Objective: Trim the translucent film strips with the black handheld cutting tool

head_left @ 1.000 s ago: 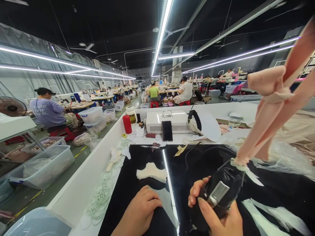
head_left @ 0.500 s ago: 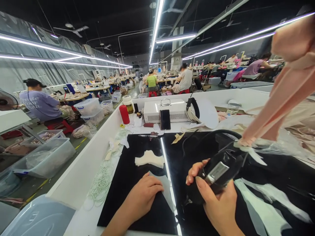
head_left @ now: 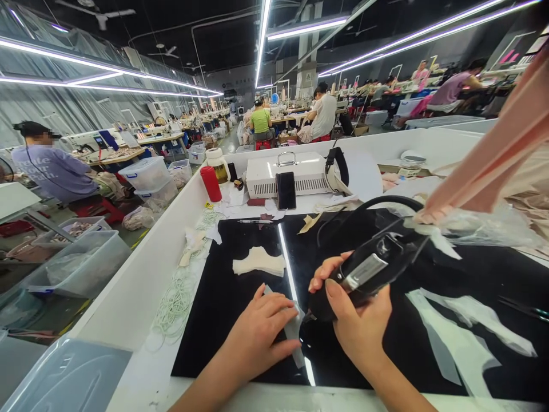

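My left hand (head_left: pixel 263 326) lies with fingers spread over a pale translucent piece (head_left: pixel 295 326) on the glossy black board (head_left: pixel 206 337). My right hand (head_left: pixel 358 315) is wrapped round a black handheld tool (head_left: pixel 369 272) with a metal plate, its lower end close to the pale piece. Pink cloth (head_left: pixel 476 154) is tied at the tool's upper right end. Beyond my left hand sits a cream shaped stack (head_left: pixel 259 262). Pale green cut pieces (head_left: pixel 458 343) lie right of my right hand.
A white vented box (head_left: pixel 283 177), a phone (head_left: pixel 286 190) and a red cylinder (head_left: pixel 210 184) stand at the back. Tangled green loops (head_left: pixel 174 306) lie left of the board. Tweezers (head_left: pixel 523 309) rest at the right. Several people sit at sewing tables beyond.
My left hand has moved right and spread its fingers over the pale piece. My right hand has brought the tool left, nearer that piece. The view has shifted slightly.
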{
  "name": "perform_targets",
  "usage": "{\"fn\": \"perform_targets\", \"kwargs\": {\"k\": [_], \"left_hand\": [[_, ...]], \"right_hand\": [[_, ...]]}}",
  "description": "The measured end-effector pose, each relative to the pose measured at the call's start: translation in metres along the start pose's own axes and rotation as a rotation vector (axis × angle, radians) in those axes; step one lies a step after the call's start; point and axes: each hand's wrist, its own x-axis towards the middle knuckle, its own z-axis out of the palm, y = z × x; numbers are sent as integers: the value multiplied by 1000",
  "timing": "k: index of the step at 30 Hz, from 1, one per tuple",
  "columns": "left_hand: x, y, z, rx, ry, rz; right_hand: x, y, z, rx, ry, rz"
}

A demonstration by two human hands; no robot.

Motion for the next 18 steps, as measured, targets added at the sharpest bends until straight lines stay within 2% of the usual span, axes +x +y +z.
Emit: {"fn": "perform_targets", "kwargs": {"k": [5,18], "left_hand": [[0,-2,6,-22,-95,-25],[-4,-1,0,-21,-138,-51]], "right_hand": [[0,6,1,17,-44,10],[-4,5,2,6,-47,7]]}}
